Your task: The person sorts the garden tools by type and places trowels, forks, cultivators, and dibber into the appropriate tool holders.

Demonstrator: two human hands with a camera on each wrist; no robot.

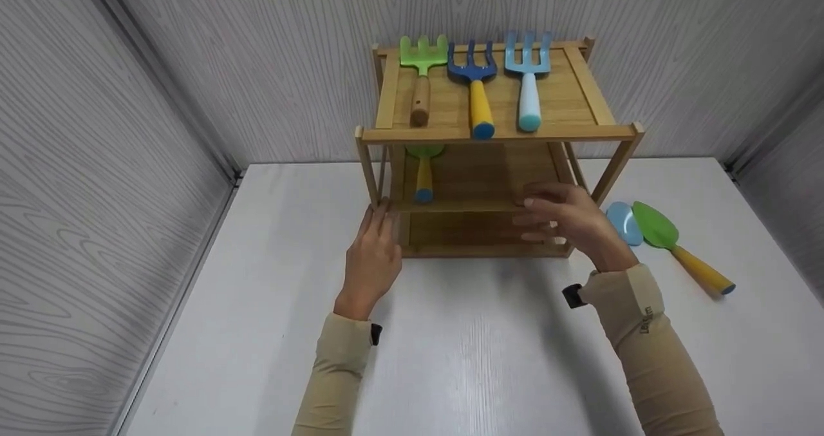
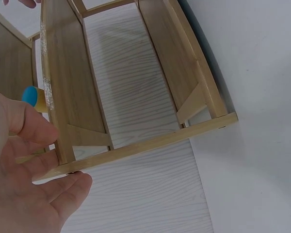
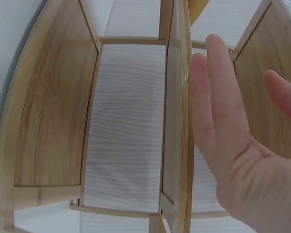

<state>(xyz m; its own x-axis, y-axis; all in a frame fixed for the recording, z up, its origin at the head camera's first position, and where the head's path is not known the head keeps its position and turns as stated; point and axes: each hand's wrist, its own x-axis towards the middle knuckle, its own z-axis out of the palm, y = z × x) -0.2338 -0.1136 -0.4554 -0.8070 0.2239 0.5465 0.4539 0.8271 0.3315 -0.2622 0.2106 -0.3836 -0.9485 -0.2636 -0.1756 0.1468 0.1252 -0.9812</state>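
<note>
A three-tier wooden shelf (image 1: 486, 133) stands against the back wall. My left hand (image 1: 373, 259) holds its front left corner post at the middle tier; in the left wrist view that hand's (image 2: 31, 165) fingers lie on both sides of the post. My right hand (image 1: 570, 220), fingers extended, is at the right part of the middle tier's front edge and holds nothing. The right wrist view shows straight fingers (image 3: 225, 92) beside that board's edge (image 3: 185, 145). On the middle tier, left, lies a green trowel with a yellow handle (image 1: 424, 175), its head partly hidden.
On the top tier lie a green hand fork (image 1: 421, 78), a dark blue fork with yellow handle (image 1: 477, 94) and a light blue fork (image 1: 528, 82). Right of the shelf, a green trowel (image 1: 663, 230) and a partly hidden light blue tool head (image 1: 623, 222) lie on the white table (image 1: 450, 359).
</note>
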